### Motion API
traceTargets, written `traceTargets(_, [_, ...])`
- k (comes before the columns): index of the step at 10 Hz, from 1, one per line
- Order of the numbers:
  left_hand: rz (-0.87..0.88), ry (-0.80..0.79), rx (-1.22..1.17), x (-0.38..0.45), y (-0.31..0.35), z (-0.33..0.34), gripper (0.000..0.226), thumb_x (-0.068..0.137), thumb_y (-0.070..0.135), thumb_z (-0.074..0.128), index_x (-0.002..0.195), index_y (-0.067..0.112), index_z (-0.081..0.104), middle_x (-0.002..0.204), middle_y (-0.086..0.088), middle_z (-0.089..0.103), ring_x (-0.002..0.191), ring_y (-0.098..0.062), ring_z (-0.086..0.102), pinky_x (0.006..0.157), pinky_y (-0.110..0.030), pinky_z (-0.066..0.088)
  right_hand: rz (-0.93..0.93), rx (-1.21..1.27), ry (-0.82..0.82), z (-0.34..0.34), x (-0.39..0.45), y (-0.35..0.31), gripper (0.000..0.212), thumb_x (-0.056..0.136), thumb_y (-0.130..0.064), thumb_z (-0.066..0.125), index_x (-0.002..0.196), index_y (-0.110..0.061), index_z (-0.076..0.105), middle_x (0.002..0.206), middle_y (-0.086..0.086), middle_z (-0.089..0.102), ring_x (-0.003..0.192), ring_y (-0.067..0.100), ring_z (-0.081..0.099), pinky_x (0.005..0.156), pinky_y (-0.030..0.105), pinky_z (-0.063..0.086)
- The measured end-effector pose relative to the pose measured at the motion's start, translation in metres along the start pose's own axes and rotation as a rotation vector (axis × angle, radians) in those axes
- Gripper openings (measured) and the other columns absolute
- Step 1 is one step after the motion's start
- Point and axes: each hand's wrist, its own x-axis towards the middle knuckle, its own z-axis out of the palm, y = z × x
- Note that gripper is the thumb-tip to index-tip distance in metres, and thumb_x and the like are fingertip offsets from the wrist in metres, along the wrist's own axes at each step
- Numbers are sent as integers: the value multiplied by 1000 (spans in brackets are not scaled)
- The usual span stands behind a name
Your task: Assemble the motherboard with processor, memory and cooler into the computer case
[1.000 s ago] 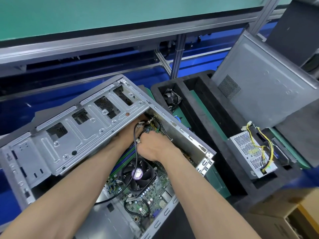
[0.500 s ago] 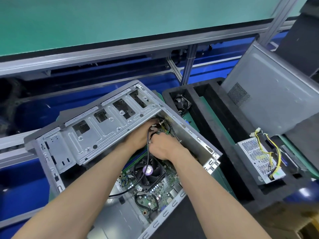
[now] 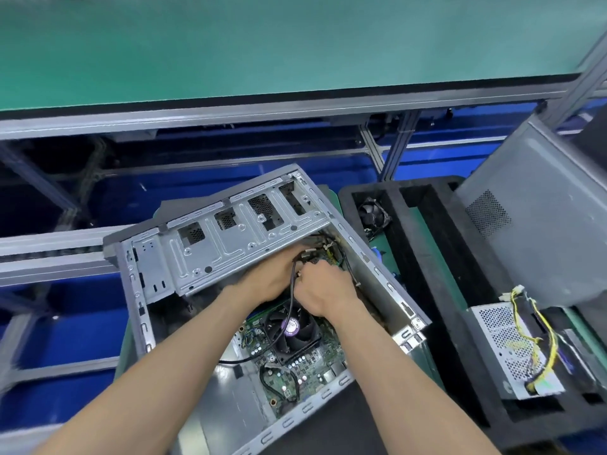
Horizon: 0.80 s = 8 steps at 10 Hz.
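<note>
The open grey computer case (image 3: 157,274) lies on its side in the middle. Inside it sits the green motherboard (image 3: 305,369) with a black cooler fan (image 3: 295,330) on top. Both my hands reach into the far corner of the case, under the drive cage (image 3: 230,244). My left hand (image 3: 269,277) lies by a black cable (image 3: 289,310) that runs between the hands and over the fan. My right hand (image 3: 325,290) has its fingers curled around a small cable plug near the board's far edge. The fingertips of both hands are hidden.
A black foam tray (image 3: 427,290) stands to the right, holding a small fan (image 3: 374,218) and a perforated power supply (image 3: 512,349) with yellow wires. A grey side panel (image 3: 538,218) leans at the far right. A green workbench (image 3: 262,47) runs across the back.
The view has shifted, so the case sits further right and lower in frame. Both hands stay in the same corner of the case, working on the cable.
</note>
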Motion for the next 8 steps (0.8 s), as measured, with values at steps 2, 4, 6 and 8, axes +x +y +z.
traceTargets(2, [-262, 35, 88, -30, 5, -5, 38, 102, 15, 49, 140, 19, 50, 134, -2, 60, 113, -11, 54, 93, -20, 40, -22, 3, 72, 0, -3, -2, 15, 88, -24, 43, 88, -15, 55, 107, 15, 65, 96, 38, 62, 70, 38, 38])
traceTargets(4, [-416, 40, 165, -73, 24, -13, 36, 101, 22, 52, 137, 24, 55, 108, -1, 69, 84, -16, 64, 78, -30, 50, -15, 45, 116, -5, -11, -4, 25, 90, -22, 45, 102, -10, 62, 111, 14, 63, 100, 38, 61, 70, 37, 37])
traceTargets(6, [-496, 113, 141, -121, 42, -26, 27, 101, 25, 54, 125, 25, 66, 83, 12, 67, 51, 4, 53, 51, -11, 37, -36, 91, 70, -15, -26, -5, 7, 86, -18, 47, 83, -13, 49, 99, 11, 63, 80, 32, 53, 68, 36, 40])
traceTargets(8, [-536, 196, 153, -160, 55, -33, 22, 101, 31, 53, 114, 28, 71, 83, 14, 71, 64, -8, 63, 63, -18, 48, -57, 79, 59, -19, -41, -4, 12, 91, -21, 45, 85, -12, 50, 93, 9, 58, 85, 31, 57, 68, 34, 42])
